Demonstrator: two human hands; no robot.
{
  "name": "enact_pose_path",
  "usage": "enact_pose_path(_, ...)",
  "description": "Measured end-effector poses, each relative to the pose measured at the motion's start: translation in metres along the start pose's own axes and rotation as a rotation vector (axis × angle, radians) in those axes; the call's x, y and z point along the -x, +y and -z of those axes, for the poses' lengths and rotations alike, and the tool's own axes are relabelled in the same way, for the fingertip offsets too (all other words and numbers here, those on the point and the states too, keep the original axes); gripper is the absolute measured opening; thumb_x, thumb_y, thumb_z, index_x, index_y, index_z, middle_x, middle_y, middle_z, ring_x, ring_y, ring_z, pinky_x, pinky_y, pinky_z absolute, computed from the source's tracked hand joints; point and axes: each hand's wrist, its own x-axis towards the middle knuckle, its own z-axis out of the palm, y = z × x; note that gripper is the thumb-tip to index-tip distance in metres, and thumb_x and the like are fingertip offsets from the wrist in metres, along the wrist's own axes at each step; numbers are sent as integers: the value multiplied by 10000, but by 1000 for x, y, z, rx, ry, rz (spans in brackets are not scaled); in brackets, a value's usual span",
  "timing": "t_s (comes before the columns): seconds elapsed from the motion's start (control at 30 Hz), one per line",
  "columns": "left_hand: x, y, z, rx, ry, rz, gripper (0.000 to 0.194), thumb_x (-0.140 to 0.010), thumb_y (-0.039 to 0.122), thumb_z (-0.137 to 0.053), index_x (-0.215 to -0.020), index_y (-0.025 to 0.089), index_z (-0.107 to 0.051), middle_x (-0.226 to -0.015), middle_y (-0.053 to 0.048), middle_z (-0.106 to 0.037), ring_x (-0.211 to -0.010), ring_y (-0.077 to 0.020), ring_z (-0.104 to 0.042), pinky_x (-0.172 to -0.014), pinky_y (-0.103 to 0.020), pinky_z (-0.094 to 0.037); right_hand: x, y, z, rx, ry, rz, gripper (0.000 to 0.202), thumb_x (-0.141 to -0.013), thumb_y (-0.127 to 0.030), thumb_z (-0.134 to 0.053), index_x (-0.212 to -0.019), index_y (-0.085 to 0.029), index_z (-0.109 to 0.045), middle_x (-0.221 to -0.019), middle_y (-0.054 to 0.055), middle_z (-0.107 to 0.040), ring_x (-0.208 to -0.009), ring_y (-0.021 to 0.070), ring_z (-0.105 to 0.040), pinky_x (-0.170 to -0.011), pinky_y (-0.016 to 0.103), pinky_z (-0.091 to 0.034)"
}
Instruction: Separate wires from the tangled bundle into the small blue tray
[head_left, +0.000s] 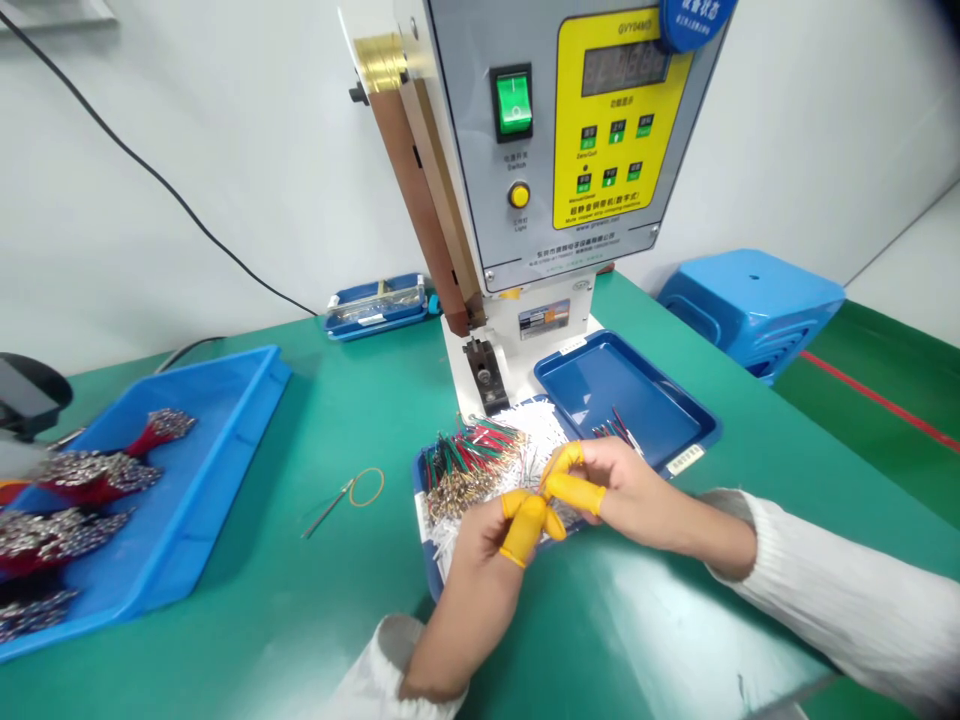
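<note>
Yellow finger covers are on both hands, which meet over the front of a blue tray (420, 500). My left hand (499, 545) is closed in a pinch, and my right hand (604, 485) pinches right beside it, fingertips nearly touching. Whatever lies between the fingertips is too small to make out. Under and behind the hands, the tray bears red and green wires with brass-coloured ends (469, 465) and many small white pieces (544, 430). A second blue tray (637, 385) holding a few dark and red wires stands behind my right hand.
A crimping machine (540, 230) rises behind the trays. At the left, a large blue bin (217, 480) holds bundled wires. A rubber band (367, 488) and a thin wire (328, 510) lie on the green table (300, 620). A small tray (379, 305) is at the back; a blue stool (754, 290) stands right.
</note>
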Motion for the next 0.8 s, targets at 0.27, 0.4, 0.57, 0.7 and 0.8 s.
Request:
enact_pose_path(0.27,-1,6,-3,-61,-2,-12,487,-994,492,-577,-633,172,-511,-547,46,-388,-528,-94,-314,-537,-246,-250,0,7,1,60,73,-36,252,-775,-328,-884,-823,-141,-722,-627,-28,-625,-537,79,-516,-524,204,-413)
enact_pose_path(0.4,-1,4,-2,-67,22,-15,472,-989,473,-579,-634,172,-503,-557,48,-389,-533,-93,-309,-543,-244,-251,0,7,1,51,95,-40,270,-742,-339,-906,-811,-141,-736,-626,-28,-622,-538,76,-515,-535,204,-433)
enact_pose_path(0.57,-1,2,0,-81,46,0,462,-992,450,-563,-628,173,-493,-562,48,-390,-536,-94,-309,-548,-246,-253,0,8,2,82,147,-36,254,-726,-312,-915,-816,-141,-749,-632,-19,-643,-542,83,-537,-534,207,-431)
enact_pose_path(0.7,0,4,-1,-76,54,-24,472,-994,454,-559,-619,175,-491,-555,49,-386,-537,-97,-315,-556,-248,-265,1,5,2,69,120,-34,240,-729,-279,-908,-786,-138,-722,-684,14,-699,-592,107,-597,-577,224,-477)
enact_pose_path(0.8,0,5,-4,-62,41,-51,457,-985,428,-576,-613,175,-495,-552,51,-390,-540,-98,-316,-561,-247,-279,2,0,3,67,43,-38,235,-760,-254,-881,-760,-139,-676,-675,7,-691,-589,98,-591,-553,203,-446)
